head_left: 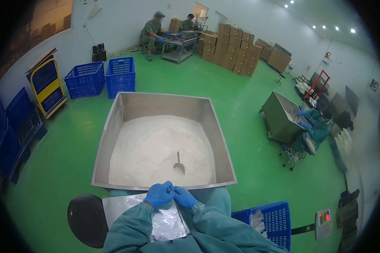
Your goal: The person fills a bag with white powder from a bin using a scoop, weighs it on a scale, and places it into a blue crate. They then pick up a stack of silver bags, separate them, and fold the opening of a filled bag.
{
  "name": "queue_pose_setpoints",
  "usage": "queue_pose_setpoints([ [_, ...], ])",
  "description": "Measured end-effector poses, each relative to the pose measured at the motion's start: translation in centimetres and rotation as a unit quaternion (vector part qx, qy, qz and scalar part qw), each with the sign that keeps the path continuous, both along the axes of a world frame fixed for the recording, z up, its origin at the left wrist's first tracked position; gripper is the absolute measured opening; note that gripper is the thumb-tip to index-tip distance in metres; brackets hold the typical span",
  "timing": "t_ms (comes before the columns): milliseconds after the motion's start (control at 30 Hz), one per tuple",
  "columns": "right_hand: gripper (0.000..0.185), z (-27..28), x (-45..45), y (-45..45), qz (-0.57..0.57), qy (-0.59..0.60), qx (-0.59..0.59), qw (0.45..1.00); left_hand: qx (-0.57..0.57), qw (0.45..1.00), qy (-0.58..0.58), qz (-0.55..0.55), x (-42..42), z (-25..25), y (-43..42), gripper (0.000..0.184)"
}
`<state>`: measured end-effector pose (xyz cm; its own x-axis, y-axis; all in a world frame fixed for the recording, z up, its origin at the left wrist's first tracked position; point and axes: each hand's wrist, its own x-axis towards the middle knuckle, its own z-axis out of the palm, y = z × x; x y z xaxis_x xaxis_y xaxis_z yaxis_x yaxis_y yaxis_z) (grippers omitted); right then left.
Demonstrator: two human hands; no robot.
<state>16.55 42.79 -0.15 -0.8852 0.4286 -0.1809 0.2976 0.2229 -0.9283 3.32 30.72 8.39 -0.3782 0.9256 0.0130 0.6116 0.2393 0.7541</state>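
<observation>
My left hand (158, 194), in a blue glove, is closed with its fingertips at the top of a shiny plastic bag (168, 224) on my lap. My right hand (184, 197), gloved the same way, meets it there, its fingers pinched together at the bag's edge. Just beyond both hands stands a big steel bin (164, 186) of white powder (152, 147). A metal scoop (179, 165) rests in the powder, handle pointing up and away. More flat silvery bags (118, 207) lie to the left under my forearm.
A black round seat (88, 220) is at my left. To my right are a blue crate (278, 223) with bags and a scale (324, 223) with red digits. Blue baskets (120, 75) stand beyond the bin. A co-worker (318, 124) leans over another steel bin (278, 118); two people sit farther back.
</observation>
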Motion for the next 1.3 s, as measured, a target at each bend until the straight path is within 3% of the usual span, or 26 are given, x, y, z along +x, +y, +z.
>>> queue_pose_setpoints([
  [67, 0.027, -0.9, 0.1, -0.1, 0.045, 0.008, 0.180, 0.983, 0.067, 0.996, -0.060, 0.007, 0.2, 0.9, 0.0, 0.023],
  [100, 0.027, -2.4, 0.1, -0.1, 0.043, 0.011, 0.175, 0.984, 0.128, 0.984, -0.120, 0.011, 0.3, 1.5, -0.3, 0.022],
  [200, 0.031, -3.9, 1.2, -1.4, 0.032, -0.010, 0.132, 0.991, 0.126, 0.986, -0.103, 0.032, 1.7, 3.2, -0.1, 0.020],
  [267, 0.034, 1.4, 1.6, -2.4, -0.075, 0.101, -0.099, 0.987, 0.112, 0.990, -0.073, 0.037, 2.0, 2.3, -0.1, 0.023],
  [300, 0.030, 1.8, 1.5, -2.2, -0.124, 0.108, -0.210, 0.964, 0.080, 0.995, -0.047, 0.031, 2.1, 1.7, 0.1, 0.024],
  [333, 0.030, 1.9, 1.9, -1.8, -0.123, 0.104, -0.207, 0.965, 0.044, 0.999, -0.023, 0.021, 2.3, 1.2, 0.3, 0.025],
  [400, 0.032, 2.5, 3.1, -0.9, -0.132, 0.081, -0.396, 0.905, 0.046, 0.998, -0.048, 0.017, 2.1, 0.9, 0.4, 0.027],
  [500, 0.024, 5.4, 3.6, -1.3, -0.070, 0.030, -0.305, 0.949, 0.061, 0.995, -0.081, 0.009, 1.6, 0.3, 0.7, 0.030],
  [633, 0.022, 4.6, 3.9, -1.1, -0.027, 0.003, -0.319, 0.948, 0.075, 0.991, -0.108, 0.001, 1.5, 0.2, 0.7, 0.032],
  [833, 0.022, 3.8, 3.6, -1.5, -0.079, 0.011, -0.384, 0.920, 0.099, 0.988, -0.118, -0.013, 1.5, -0.7, 1.0, 0.032],
  [1000, 0.018, 4.1, 2.8, -1.4, -0.050, -0.004, -0.254, 0.966, 0.110, 0.985, -0.128, -0.013, 1.8, 0.6, 0.8, 0.032],
  [1133, 0.020, 2.3, 3.0, -0.5, 0.006, -0.006, -0.223, 0.975, 0.146, 0.981, -0.124, -0.006, 2.5, -0.3, 0.5, 0.028],
  [1200, 0.024, 2.4, 2.8, -0.1, 0.091, -0.048, 0.001, 0.995, 0.135, 0.985, -0.096, -0.048, 2.5, -1.2, 0.5, 0.026],
  [1233, 0.024, 2.5, 2.7, 0.1, 0.090, -0.046, 0.001, 0.995, 0.128, 0.986, -0.066, -0.088, 2.3, -1.6, 0.6, 0.023],
  [1300, 0.028, 3.7, 2.8, -0.2, 0.085, 0.019, 0.155, 0.984, 0.122, 0.987, -0.031, -0.097, 2.1, -1.5, 0.9, 0.022],
])
